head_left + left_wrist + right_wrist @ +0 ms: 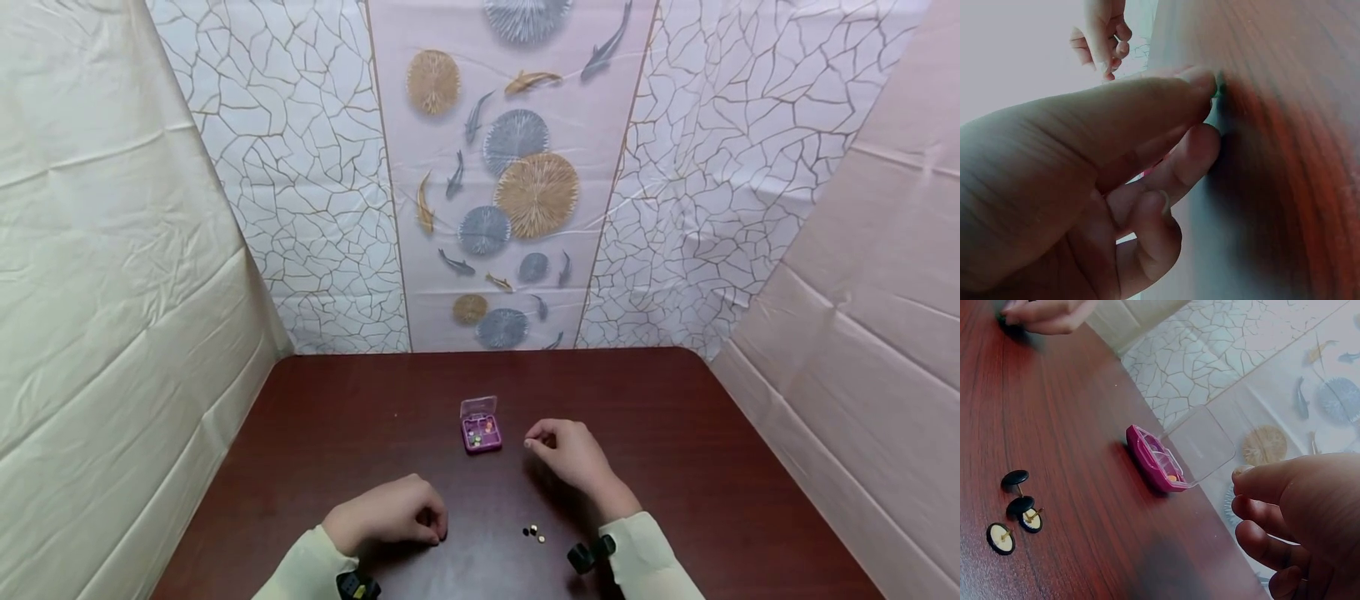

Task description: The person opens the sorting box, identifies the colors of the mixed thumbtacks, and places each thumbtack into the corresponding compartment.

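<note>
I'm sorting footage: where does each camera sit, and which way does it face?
Head: on the head, facing forward and down at the table; left hand and right hand show.
Left wrist: worn there, facing along the left hand to a green item; right hand beyond.
Right wrist: worn there, facing past the right hand to an open box and tacks; left hand too.
Head and right wrist share box and tacks.

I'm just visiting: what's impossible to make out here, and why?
- Green thing, left wrist view: mostly hidden by the left hand, and blurred.
- Pieces in the box: too small to identify in the head view; the box's wall hides most in the right wrist view.
- Right hand, right wrist view: partly cut off by the frame's edge.
</note>
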The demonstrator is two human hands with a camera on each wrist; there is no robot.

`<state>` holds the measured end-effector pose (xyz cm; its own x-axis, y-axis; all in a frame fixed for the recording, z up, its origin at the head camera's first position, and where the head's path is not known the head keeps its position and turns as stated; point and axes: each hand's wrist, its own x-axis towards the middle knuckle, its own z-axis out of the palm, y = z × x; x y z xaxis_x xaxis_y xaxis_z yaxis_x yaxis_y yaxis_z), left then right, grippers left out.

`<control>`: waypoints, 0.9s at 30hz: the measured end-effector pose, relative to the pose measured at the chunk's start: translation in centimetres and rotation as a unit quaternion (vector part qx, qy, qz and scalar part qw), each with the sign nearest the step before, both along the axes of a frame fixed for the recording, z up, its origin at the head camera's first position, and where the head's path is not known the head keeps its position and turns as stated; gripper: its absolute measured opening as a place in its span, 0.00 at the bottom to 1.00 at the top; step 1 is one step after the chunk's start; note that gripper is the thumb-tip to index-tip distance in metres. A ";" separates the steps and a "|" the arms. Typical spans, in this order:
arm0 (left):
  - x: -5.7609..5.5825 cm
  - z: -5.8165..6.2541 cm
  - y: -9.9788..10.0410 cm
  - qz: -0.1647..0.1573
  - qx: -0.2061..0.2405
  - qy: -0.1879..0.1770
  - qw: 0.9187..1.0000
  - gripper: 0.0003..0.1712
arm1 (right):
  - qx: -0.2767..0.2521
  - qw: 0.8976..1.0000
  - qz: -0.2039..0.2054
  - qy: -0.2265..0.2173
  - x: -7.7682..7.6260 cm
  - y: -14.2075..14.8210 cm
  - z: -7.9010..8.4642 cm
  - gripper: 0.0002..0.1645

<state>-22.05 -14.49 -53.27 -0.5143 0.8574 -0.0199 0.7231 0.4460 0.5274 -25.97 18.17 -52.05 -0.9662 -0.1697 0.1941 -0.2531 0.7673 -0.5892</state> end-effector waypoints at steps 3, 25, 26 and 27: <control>-0.2 -0.2 0.1 0.010 -0.007 -0.002 1.000 0.08 | 0.004 1.000 -0.002 -0.006 0.1 0.0 0.0 0.05; -5.9 1.5 3.4 0.153 0.054 0.096 0.982 0.06 | -0.001 1.000 0.007 -0.002 0.6 0.4 1.0 0.03; -6.3 1.6 3.7 0.162 0.057 0.097 0.980 0.06 | -0.001 1.000 0.005 -0.001 0.6 0.4 1.0 0.03; -6.7 1.7 4.0 0.172 0.058 0.098 0.978 0.06 | -0.003 1.000 0.006 0.002 0.6 0.4 1.0 0.03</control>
<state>-28.77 -10.45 -51.60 -0.7570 0.6235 0.1954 0.6332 0.6262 0.4549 -25.32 18.55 -51.02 -0.9633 -0.1793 0.1997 -0.2645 0.7609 -0.5926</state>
